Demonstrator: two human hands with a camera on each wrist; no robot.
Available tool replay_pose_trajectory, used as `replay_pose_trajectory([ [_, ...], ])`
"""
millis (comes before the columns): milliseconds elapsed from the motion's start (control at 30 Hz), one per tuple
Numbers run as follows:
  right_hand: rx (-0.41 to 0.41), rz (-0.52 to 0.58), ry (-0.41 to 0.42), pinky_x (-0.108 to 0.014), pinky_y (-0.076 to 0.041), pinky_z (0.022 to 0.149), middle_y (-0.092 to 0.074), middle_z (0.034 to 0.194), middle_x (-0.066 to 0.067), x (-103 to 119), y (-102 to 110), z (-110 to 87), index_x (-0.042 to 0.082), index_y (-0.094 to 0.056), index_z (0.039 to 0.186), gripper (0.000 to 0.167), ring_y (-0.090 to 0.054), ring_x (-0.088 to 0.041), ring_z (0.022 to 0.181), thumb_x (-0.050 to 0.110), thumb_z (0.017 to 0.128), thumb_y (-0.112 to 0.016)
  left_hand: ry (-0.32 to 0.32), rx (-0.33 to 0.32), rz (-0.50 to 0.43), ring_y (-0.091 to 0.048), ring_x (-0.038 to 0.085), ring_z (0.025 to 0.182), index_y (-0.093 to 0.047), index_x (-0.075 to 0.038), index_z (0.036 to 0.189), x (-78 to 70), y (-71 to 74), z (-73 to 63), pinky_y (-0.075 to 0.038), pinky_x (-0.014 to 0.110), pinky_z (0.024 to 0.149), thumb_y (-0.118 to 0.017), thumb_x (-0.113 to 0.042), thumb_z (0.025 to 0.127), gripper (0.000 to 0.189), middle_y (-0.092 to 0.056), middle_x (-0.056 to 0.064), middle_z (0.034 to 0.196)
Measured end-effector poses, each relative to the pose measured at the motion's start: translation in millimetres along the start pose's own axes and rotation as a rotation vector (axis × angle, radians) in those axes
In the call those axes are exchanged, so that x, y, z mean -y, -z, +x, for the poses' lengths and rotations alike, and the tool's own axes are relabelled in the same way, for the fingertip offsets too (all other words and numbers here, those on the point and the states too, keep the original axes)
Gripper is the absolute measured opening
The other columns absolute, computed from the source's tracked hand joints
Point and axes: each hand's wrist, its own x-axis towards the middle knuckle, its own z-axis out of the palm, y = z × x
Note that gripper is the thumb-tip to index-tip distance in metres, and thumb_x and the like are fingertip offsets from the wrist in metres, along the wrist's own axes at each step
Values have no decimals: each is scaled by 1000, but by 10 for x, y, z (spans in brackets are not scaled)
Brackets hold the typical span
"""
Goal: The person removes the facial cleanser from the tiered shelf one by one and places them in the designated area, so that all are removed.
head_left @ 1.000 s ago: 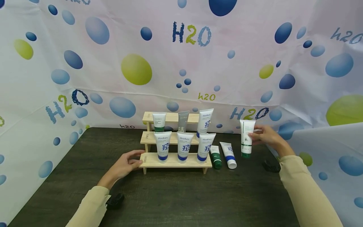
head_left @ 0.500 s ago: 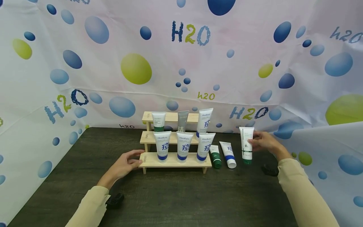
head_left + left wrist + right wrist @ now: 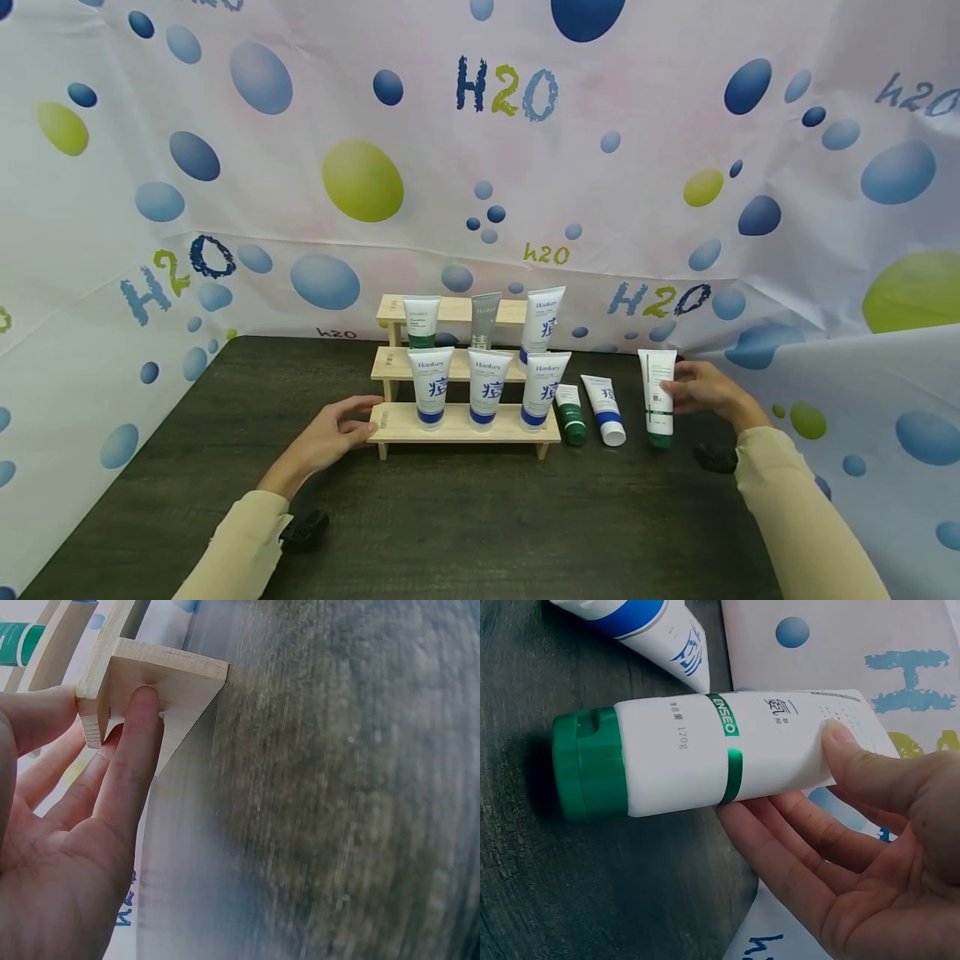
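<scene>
At the right of the head view, my right hand holds a white squeeze tube with a green cap, cap down. The right wrist view shows the thumb on one face of this tube and fingers behind it; whether the cap touches the table is unclear. My left hand grips the left end of a three-tier wooden display stand. In the left wrist view its thumb lies at the board's edge and a finger presses the stand's leg. Several tubes stand on the tiers, including a grey tube.
Right of the stand, a small green-and-white tube and a white tube with a blue band lie on the dark wooden table. A patterned H2O sheet rises behind the table.
My right hand has lowered the green-capped tube toward the table and moved it slightly right. My left hand has stayed at the stand.
</scene>
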Motion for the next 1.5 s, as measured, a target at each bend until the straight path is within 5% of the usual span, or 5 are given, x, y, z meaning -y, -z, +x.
replay_pose_trajectory([
  [267, -20, -4, -17, -53, -61, 92, -64, 121, -32, -76, -37, 57, -22, -28, 147, 70, -72, -26, 99, 22, 105, -62, 0, -1, -7, -63, 43, 127, -47, -5, 153, 10, -4, 0, -61, 46, 95, -65, -15, 103, 54, -45, 31, 153],
  [633, -194, 23, -74, -53, -62, 89, -64, 123, -37, -139, -166, 140, -18, -33, 145, 64, -72, -21, 89, 21, 104, -63, 3, 0, 3, -64, 42, 127, -47, -6, 153, -6, 7, 16, -61, 46, 95, -65, -17, 103, 54, -45, 31, 153],
  [1067, -233, 1, -146, -52, -62, 89, -59, 126, -35, -243, -259, 296, -15, -34, 150, 65, -65, -47, 113, 24, 105, -60, 4, 2, -17, -65, 41, 125, -46, -4, 153, -2, -8, 18, -62, 43, 93, -64, -14, 103, 54, -44, 32, 153],
  [1500, -258, 29, -182, -45, -64, 76, -67, 109, -29, -384, -329, 371, -18, -42, 142, 58, -71, -28, 91, 22, 105, -60, 1, -2, -11, -65, 41, 126, -46, -4, 153, -9, -9, 6, -62, 44, 93, -64, -14, 103, 54, -44, 32, 154],
])
